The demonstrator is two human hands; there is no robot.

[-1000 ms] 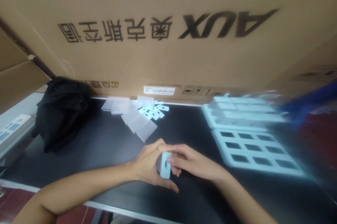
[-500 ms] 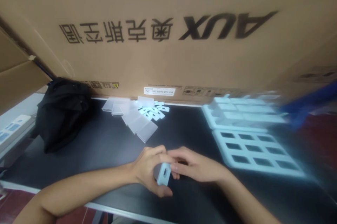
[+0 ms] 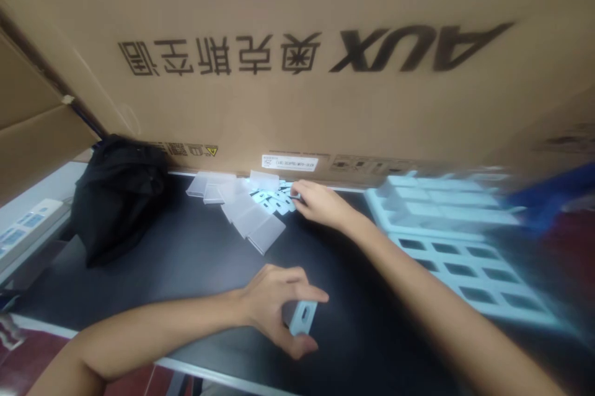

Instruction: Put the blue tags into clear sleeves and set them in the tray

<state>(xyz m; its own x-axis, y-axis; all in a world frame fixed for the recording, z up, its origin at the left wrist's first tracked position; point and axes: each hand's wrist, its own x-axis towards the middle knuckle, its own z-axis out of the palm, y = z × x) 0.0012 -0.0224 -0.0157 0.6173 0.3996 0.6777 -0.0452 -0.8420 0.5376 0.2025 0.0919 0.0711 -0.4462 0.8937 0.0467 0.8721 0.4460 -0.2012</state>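
My left hand (image 3: pixel 274 303) pinches a small pale-blue plastic piece with a slot (image 3: pixel 303 316) between thumb and fingers, just above the black table (image 3: pixel 186 259). My right hand (image 3: pixel 316 201) is stretched out to the back of the table, its fingertips on a pile of small white slotted tabs (image 3: pixel 275 199). Whether it grips one I cannot make out. Clear plastic sleeves (image 3: pixel 251 219) lie fanned out just left of that pile.
A large cardboard box printed AUX (image 3: pixel 297 61) stands along the back edge. A black bag (image 3: pixel 118 194) sits at the left. White trays with rectangular pockets (image 3: pixel 460 241) lie at the right. A white power strip (image 3: pixel 23 225) is at the far left.
My right hand let go of the pale-blue piece and reached forward to the pile of tabs. My left hand stayed near the front edge, still holding the piece.
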